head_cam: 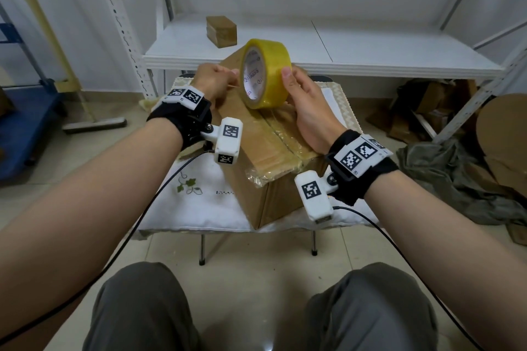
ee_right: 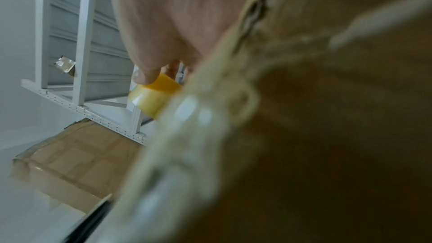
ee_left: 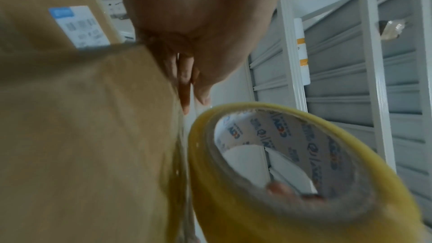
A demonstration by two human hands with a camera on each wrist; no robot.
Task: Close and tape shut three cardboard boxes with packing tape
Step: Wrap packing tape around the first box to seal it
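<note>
Overhead, tape roll above the box, gripped by right hand, left hand pinching its loose end.

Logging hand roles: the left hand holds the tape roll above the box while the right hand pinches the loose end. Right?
Swapped. In the head view the right hand holds the tape roll above the box; the left hand pinches the loose end.

Left hand fingertips hidden behind tape roll — perhaps pinching tape.
</note>
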